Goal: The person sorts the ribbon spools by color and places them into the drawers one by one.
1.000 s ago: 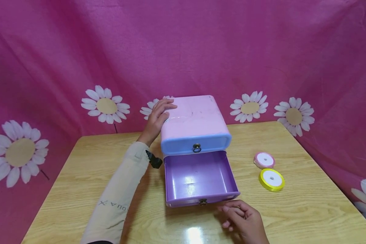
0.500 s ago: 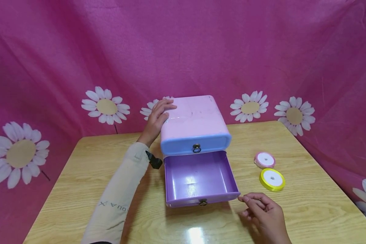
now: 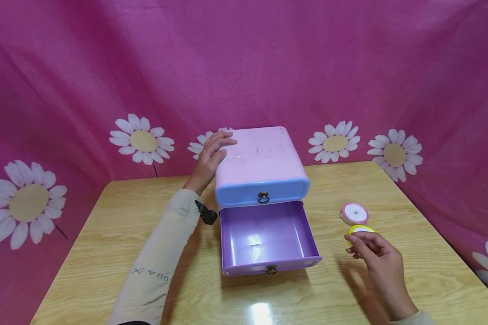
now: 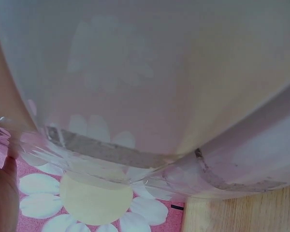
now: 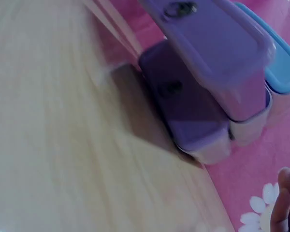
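A small plastic drawer unit (image 3: 260, 158) with a pink top stands mid-table. Its blue upper drawer (image 3: 244, 193) is closed. Below it, the purple drawer (image 3: 264, 234) is pulled out, with bare insides. My left hand (image 3: 207, 162) rests on the unit's upper left edge, fingers extended over the top; in the left wrist view that hand (image 4: 4, 193) shows only partly. My right hand (image 3: 380, 264) is over the near side of a yellow ribbon roll (image 3: 359, 228), hiding much of it, fingers loosely bent. Fingertips (image 5: 286, 193) show at the right wrist view's edge, with no roll visible there.
A pink ribbon roll (image 3: 354, 213) lies just behind the yellow one. Another purple drawer (image 5: 183, 104), closed, sits under the pulled-out one. A pink cloth with daisies (image 3: 244, 63) hangs behind the wooden table (image 3: 118, 225).
My right hand has moved right and away from me, from the pulled-out drawer's front corner to the yellow ribbon roll. The left hand and the drawers have stayed put.
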The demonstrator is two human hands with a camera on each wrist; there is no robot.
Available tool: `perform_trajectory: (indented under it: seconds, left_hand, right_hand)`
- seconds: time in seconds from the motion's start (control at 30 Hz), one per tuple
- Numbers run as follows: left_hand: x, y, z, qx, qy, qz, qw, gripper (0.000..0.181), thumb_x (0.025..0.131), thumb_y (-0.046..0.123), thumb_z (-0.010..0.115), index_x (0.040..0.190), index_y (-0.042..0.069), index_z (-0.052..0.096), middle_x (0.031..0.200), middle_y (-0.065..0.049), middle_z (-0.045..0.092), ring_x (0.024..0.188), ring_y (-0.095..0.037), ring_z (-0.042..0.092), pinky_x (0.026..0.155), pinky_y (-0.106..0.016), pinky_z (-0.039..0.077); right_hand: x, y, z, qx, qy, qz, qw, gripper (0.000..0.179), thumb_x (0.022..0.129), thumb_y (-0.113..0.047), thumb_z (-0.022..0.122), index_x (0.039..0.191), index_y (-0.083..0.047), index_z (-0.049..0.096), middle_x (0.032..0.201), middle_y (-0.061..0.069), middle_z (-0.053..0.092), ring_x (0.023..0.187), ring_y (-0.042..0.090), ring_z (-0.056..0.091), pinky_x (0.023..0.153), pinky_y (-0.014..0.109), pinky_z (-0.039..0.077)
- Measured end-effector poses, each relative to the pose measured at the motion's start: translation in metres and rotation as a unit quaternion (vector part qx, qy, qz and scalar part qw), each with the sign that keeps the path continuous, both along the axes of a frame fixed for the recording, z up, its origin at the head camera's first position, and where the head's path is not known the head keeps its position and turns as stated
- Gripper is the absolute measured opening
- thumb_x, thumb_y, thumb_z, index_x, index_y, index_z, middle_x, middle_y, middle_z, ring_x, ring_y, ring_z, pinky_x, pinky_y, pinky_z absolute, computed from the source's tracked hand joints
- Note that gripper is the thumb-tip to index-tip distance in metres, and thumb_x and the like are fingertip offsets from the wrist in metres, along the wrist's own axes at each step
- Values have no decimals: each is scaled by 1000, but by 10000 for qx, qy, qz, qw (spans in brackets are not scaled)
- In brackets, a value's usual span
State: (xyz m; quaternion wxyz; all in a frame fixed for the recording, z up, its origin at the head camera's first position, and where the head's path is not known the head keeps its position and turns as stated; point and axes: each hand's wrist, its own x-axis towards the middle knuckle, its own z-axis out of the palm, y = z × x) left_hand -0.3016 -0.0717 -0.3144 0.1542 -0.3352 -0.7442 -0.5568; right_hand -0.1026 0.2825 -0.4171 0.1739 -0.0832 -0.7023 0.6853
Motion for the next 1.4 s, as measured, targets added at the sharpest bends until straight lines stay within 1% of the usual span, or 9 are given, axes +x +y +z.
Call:
perform_trajectory:
  seconds: [0.17,0.37,0.47,0.57,0.67,0.77,0.9,1.1,1.4]
  left_hand:
    - [-2,0,-2,-47,70,46,10000,32,88,5,40,115,-1,56,135,-14,41,135,-25,16,109,-42,7]
    - [-2,-1,-2,-33,92,43,9999,31,89,5,40,115,0,57,135,-14,41,134,-21,17,109,-43,7]
    - [-1,-1,-2,-30,114,34,9999,31,89,5,40,115,-1,57,135,-14,41,134,-22,17,108,-44,8]
    - [-2,0,-2,-31,151,18,9999,32,89,4,40,115,-1,57,134,-15,41,133,-27,18,108,-45,8]
    - [-2,0,-2,-23,195,17,9998,32,89,4,40,115,-1,57,134,-16,41,133,-29,18,108,-46,8]
    - [-3,-1,-3,-19,210,25,9998,31,88,4,40,115,-1,57,134,-15,41,133,-29,19,108,-46,8]
    - [-3,-1,-4,-34,179,29,9998,31,89,5,40,115,0,57,135,-14,40,133,-29,18,108,-45,8]
    - [-4,-1,-5,-24,224,20,9997,31,89,6,40,114,-1,57,134,-16,41,132,-31,19,108,-43,8]
    - [-3,-1,-4,-24,177,47,9998,32,88,7,40,115,0,57,135,-15,40,132,-29,19,108,-44,8]
  right_hand:
    - [-15,14,3,120,-289,-512,9982,32,78,-14,69,104,3,60,83,-2,67,72,8,63,61,19,51]
    - [-26,28,4,1400,-736,-689,9850,37,78,-26,69,107,-5,61,93,-9,62,83,1,57,66,10,45]
    - [-28,35,3,2318,-879,-561,9672,45,79,-32,68,113,-6,57,105,1,59,92,10,55,72,14,43]
    - [-31,41,0,3241,-915,-251,9413,58,78,-36,68,121,-1,49,118,17,52,104,29,49,81,34,42]
    - [-35,48,-4,4001,-808,-14,9129,71,73,-37,72,122,6,45,118,29,48,104,43,43,79,52,36]
    - [-38,52,-10,4570,-812,-79,8857,79,66,-39,77,120,10,45,112,34,47,100,47,41,77,54,33]
    - [-37,56,-19,4850,-1252,-111,8654,90,63,-45,77,121,13,41,112,35,42,100,48,35,74,53,31]
    - [-37,59,-26,4939,-1545,-8,8557,95,63,-46,76,121,18,37,109,37,40,97,48,35,72,53,34]
    - [-37,66,-31,5059,-1544,115,8485,93,63,-54,73,117,16,42,95,30,47,87,42,39,65,44,35]
